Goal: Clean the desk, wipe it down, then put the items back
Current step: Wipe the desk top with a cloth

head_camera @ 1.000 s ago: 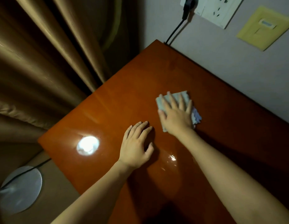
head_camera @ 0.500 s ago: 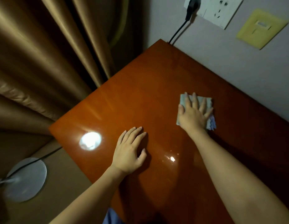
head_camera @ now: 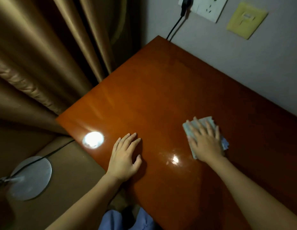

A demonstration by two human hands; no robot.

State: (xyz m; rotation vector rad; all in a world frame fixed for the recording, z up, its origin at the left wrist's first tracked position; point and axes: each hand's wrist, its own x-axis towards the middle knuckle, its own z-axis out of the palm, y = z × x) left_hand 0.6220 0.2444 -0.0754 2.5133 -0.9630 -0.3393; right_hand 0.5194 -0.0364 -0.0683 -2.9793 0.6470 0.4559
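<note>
"Where is the cloth point(head_camera: 204, 125)?"

"On the desk point(head_camera: 154, 97), over on the right side. It lies flat under the right hand point(head_camera: 206, 145). The fingers are spread out straight and press down on it. Only the edges of the cloth peek out."

"And the other hand?"

"The left hand point(head_camera: 123, 159) lies flat on the wood too, with nothing in it. The two hands are well apart."

"Is the cloth hard to move?"

"I don't think so. It looks soft, thin and light. It is folded into a small pad, so a flat palm on the middle should push it along fine. The desk is shiny and smooth, so I guess the cloth slides easily. If you push only on one corner, it may bunch up or come unfolded."

"What else is around?"

"A bright spot of light point(head_camera: 93, 140) shines on the wood near the left edge. Brown curtains point(head_camera: 44, 55) hang by the desk. A black cord point(head_camera: 175, 26) runs up the wall to a white socket point(head_camera: 209, 7), and a yellow plate point(head_camera: 246, 19) sits next to that. Down on the floor there is a round grey lamp base point(head_camera: 30, 178)."

"Are the things back on the desk yet?"

"No, I see nothing on it but the cloth. I think the wiping is not done yet."
</note>
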